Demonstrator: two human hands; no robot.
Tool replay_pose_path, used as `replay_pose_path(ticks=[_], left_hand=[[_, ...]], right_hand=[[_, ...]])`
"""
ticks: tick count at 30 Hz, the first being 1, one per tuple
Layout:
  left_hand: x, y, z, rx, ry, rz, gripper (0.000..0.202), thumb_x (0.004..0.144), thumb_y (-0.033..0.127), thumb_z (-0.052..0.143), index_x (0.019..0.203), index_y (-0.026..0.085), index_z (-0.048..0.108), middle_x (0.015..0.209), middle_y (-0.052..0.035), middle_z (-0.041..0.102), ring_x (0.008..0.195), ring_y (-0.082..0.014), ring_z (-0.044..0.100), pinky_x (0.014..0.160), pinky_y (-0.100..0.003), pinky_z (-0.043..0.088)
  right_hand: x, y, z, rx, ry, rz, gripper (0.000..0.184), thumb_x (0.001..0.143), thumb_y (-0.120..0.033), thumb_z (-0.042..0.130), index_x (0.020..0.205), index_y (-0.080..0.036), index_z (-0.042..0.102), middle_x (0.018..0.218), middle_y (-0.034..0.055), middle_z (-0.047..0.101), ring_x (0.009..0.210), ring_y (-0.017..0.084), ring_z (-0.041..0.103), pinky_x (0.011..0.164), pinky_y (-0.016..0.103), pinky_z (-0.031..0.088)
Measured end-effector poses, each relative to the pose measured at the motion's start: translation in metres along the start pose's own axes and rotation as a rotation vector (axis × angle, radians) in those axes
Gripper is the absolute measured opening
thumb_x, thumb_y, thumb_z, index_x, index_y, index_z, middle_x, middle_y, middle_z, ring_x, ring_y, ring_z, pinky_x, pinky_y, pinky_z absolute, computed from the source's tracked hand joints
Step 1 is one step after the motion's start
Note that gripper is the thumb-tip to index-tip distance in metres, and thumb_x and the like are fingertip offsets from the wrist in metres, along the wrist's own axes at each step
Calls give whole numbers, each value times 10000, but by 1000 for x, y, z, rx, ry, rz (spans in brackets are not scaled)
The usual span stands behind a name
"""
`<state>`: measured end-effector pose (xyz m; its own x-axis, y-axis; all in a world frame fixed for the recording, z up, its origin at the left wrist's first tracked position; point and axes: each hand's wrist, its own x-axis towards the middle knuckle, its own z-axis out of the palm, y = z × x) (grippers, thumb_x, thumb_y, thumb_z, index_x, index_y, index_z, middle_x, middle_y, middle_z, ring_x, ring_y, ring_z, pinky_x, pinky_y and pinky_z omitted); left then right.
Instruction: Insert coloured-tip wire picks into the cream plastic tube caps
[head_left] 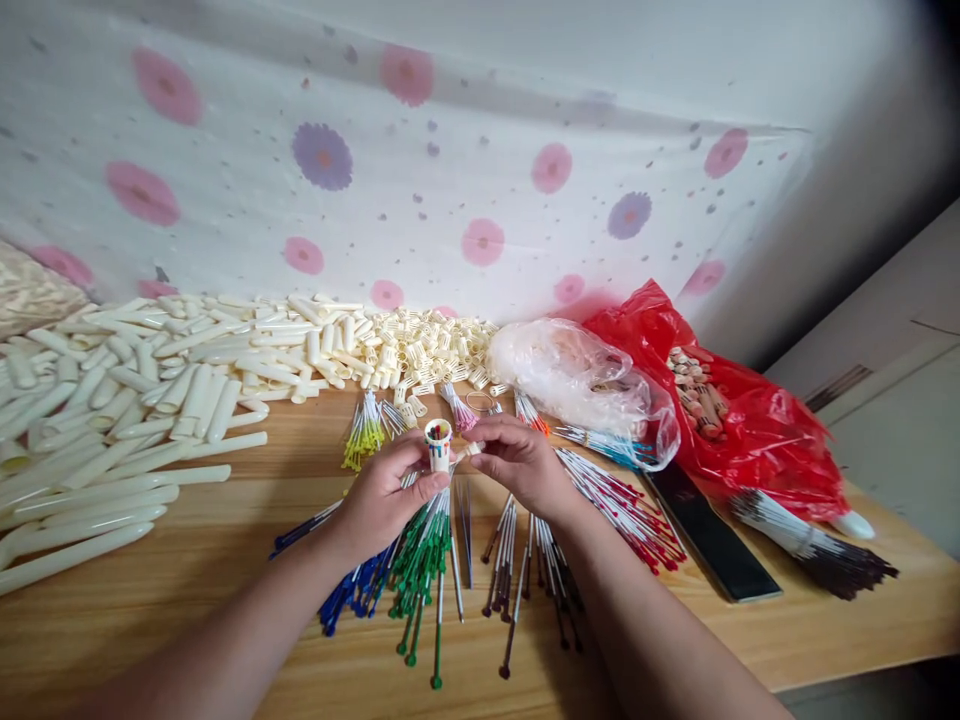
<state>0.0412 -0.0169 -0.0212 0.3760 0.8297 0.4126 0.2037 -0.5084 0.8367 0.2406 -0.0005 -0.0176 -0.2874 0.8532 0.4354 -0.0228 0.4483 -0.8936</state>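
My left hand (379, 505) is closed around a short cream slotted plastic sleeve (439, 457), held upright. Coloured tips show inside its round mouth, and bits of colour show in its slots. Just to the right, my right hand (521, 462) pinches a small cream plastic piece (470, 451) close to the sleeve. Below the hands, thin white sticks like pen refills fan out by colour: green-ended sticks (424, 550), blue-ended sticks (356, 595) and dark brown-ended sticks (504, 575). Red-ended sticks (630, 510) lie beside my right forearm.
Long cream tubes (187, 400) heap at the left, small slotted sleeves (420, 345) at the back. A clear plastic bag (577, 375) and a red bag (780, 430) stand back right. A black phone-like slab (716, 540) and a dark-ended bundle (817, 545) lie right. Yellow-ended sticks (362, 430) lie behind.
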Motion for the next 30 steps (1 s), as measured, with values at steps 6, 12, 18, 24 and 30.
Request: replay_pose_path(ticks=[6, 12, 18, 24, 30], left_hand=[[1, 3, 2, 112, 12, 95, 131, 847, 244, 571, 943, 197, 646, 992, -60, 648, 971, -198, 598, 875, -338, 461], [4, -3, 2, 255, 45, 126, 126, 866, 221, 555, 934, 206, 660, 916, -45, 685, 885, -181, 629, 801, -319, 488], [3, -6, 4, 367, 57, 199, 135, 866, 234, 562, 958, 209, 657, 923, -46, 684, 890, -184, 633, 782, -301, 493], [4, -5, 4, 400, 39, 222, 162, 886, 240, 521, 976, 198, 648, 917, -54, 679, 884, -192, 630, 773, -304, 492], [5, -2, 3, 384, 25, 213, 164, 891, 248, 503, 957, 221, 651, 912, -46, 675, 889, -192, 627, 783, -316, 492]], right_hand=[[-3, -18, -2, -44, 132, -82, 162, 739, -290, 726, 874, -224, 668, 821, 9, 608, 748, 132, 580, 675, 285, 487], [-18, -60, -3, -216, 466, -391, 148, 808, -253, 663, 955, -250, 646, 830, 13, 589, 780, 152, 565, 688, 298, 471], [-26, -75, 5, -546, 261, -595, 298, 778, -153, 688, 1057, -228, 616, 875, 38, 621, 822, 175, 596, 715, 322, 499], [-22, -73, 7, -640, 152, -595, 270, 810, -198, 666, 1069, -215, 592, 865, 44, 606, 790, 161, 596, 691, 309, 519], [-21, -65, 9, -671, 100, -601, 276, 815, -201, 659, 1080, -196, 583, 894, 62, 605, 813, 162, 594, 701, 301, 526]])
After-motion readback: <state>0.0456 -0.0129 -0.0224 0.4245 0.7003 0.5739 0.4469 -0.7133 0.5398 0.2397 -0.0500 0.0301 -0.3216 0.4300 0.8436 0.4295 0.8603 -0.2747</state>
